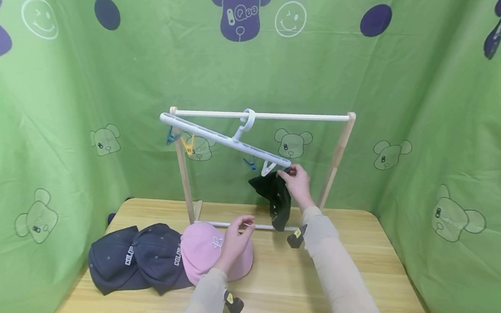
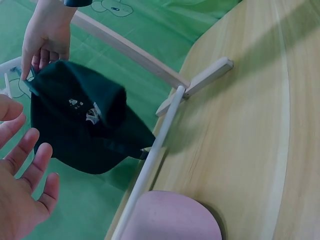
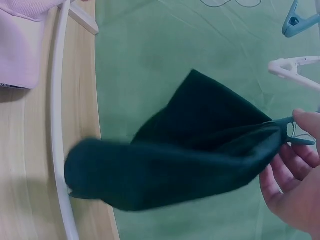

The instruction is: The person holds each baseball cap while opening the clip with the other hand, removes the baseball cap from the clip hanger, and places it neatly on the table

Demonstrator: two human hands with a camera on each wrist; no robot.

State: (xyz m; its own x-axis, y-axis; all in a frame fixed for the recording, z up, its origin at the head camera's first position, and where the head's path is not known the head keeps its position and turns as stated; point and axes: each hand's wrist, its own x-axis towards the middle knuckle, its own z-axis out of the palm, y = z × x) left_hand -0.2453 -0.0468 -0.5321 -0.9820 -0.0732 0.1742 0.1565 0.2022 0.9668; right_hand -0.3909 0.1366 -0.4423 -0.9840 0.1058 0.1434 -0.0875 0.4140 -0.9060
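A white clip hanger [image 1: 216,135] hangs by its hook from the rack's top bar [image 1: 307,117], sloping down to the right. At its lower right end, my right hand [image 1: 298,184] pinches the arms of a teal clip [image 3: 286,121] between thumb and fingers. The clip's jaws meet the edge of a dark green cap [image 3: 165,170], which dangles below with its opening folded. In the left wrist view, small white lettering shows on the cap [image 2: 55,125]. My left hand [image 1: 236,242] hovers over a pink cap [image 1: 201,249], fingers loosely spread and holding nothing.
Two navy caps [image 1: 109,256] [image 1: 159,250] overlap beside the pink one on the wooden table [image 1: 291,299]. Blue, yellow and white clips [image 1: 269,168] hang along the hanger. The rack's wooden posts [image 1: 339,157] and lower bar [image 1: 218,224] stand near the back edge, before green curtains.
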